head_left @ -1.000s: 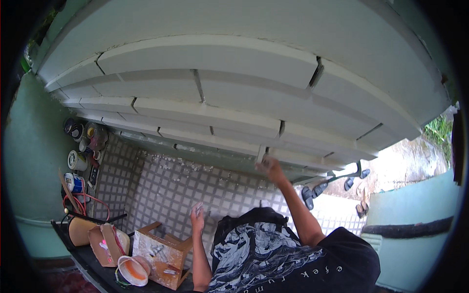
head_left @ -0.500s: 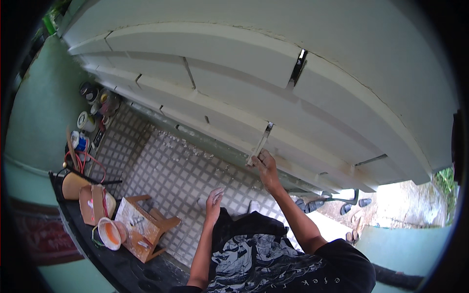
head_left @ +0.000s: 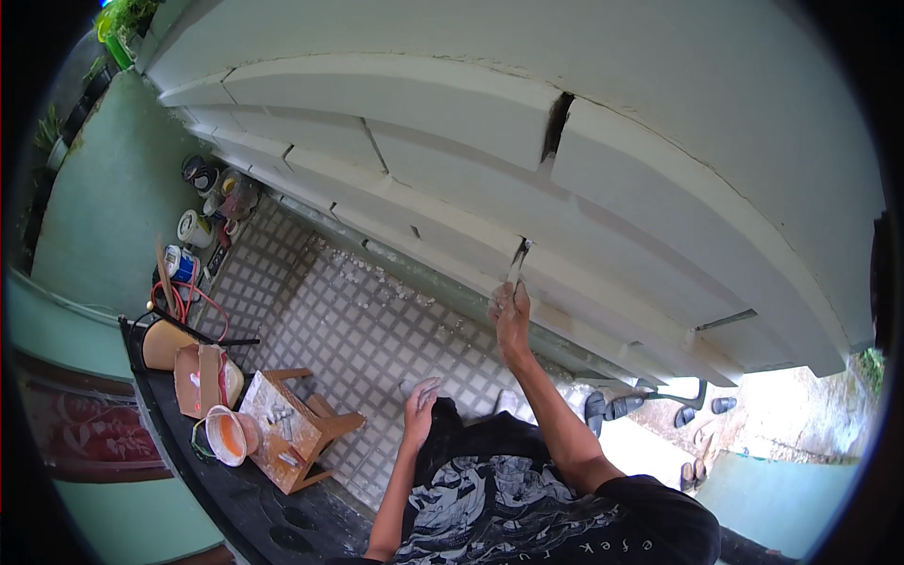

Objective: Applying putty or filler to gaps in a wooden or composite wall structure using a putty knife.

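My right hand (head_left: 511, 315) reaches up to the white wall panels (head_left: 452, 141). Its dusty fingers are closed around a thin pale strip (head_left: 516, 271), which lies in line with a narrow gap (head_left: 524, 247) between two panels. What kind of thing the strip is cannot be made out, and the fingers cover its lower end. My left hand (head_left: 420, 412), whitened at the fingertips, hangs in front of my body with its fingers loosely apart and nothing in them.
At the left stands a wooden stool (head_left: 299, 428) with small pieces on it. Beside it are a pail with orange inside (head_left: 226, 436) and a cardboard box (head_left: 200, 381). Paint tins (head_left: 195, 229) line the wall. White chips (head_left: 377, 282) litter the tiled floor; sandals (head_left: 686, 415) lie right.
My right hand has turned and shifted slightly along the strip, its fingers wrapping closer to the gap. My left hand stays low. The whole view has shifted a little.
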### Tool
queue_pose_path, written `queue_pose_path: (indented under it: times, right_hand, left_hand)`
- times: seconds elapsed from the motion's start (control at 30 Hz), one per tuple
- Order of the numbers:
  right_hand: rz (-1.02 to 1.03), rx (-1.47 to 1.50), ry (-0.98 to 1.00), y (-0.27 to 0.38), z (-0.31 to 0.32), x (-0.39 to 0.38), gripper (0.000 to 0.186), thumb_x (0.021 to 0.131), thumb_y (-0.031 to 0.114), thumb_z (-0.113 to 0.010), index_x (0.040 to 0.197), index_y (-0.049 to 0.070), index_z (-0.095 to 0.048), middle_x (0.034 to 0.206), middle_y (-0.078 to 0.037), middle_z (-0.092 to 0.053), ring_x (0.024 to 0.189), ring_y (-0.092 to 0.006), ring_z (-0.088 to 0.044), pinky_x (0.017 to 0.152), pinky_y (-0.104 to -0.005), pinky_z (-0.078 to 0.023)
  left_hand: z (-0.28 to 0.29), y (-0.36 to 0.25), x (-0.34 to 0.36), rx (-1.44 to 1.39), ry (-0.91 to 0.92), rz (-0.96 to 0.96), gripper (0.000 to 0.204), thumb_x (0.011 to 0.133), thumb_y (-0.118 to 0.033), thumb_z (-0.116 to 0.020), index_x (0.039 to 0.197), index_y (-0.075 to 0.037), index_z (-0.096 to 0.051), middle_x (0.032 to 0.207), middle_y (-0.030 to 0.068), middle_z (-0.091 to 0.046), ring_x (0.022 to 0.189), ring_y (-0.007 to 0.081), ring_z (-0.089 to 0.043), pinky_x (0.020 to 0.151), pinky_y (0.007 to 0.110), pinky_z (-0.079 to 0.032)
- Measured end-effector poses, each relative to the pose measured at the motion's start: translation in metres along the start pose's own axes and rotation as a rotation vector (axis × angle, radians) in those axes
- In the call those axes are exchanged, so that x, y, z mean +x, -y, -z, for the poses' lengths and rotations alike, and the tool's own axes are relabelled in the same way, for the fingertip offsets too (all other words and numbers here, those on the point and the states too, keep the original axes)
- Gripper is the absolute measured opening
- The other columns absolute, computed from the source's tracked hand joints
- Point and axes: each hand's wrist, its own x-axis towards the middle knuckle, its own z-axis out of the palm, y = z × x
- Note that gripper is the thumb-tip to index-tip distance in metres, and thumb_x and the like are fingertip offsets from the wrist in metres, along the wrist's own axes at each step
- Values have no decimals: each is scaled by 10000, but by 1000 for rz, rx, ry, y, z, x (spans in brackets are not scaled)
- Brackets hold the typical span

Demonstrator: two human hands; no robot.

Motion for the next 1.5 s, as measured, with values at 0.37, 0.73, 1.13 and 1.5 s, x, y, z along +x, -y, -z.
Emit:
queue_pose_path:
  times: [0.37, 0.73, 1.13, 1.5]
  right_hand:
    - [44, -174, -7, 3, 9, -8, 347, 1013, 348, -455, 1078, 19, -544, 834, -45, -577, 655, -96, -528, 582, -235, -420]
    - [44, -367, -11, 26, 0, -4, 341, 1002, 342, -486, 890, 25, -544, 712, -21, -541, 601, -88, -500, 550, -233, -402]
    - [17, -465, -9, 28, 2, -6, 291, 1017, 289, -463, 856, 51, -503, 676, 31, -430, 582, -54, -361, 511, -227, -315]
    - [148, -394, -72, 30, -12, 1, 284, 1014, 290, -470, 820, 83, -485, 670, 63, -366, 576, -42, -314, 495, -226, -266]
  left_hand:
    - [21, -29, 41, 43, 131, -77, 327, 943, -49, -493, 1264, 16, -496, 1268, 122, -569, 1199, 218, -529, 1035, 323, -382]
    - [-45, -186, 125, 543, 264, -837, 575, 829, -196, -632, 1354, -94, -422, 1493, 174, -312, 1383, 337, -303, 1080, 463, -301]
    - [-114, -202, 181, 1028, 42, -1078, 721, 724, -33, -562, 1406, -131, -350, 1513, 99, -286, 1428, 316, -220, 1091, 486, -226]
    - [-125, -192, 182, 1050, -68, -1052, 743, 708, -58, -590, 1403, -135, -339, 1504, 95, -298, 1430, 300, -227, 1064, 468, -220]
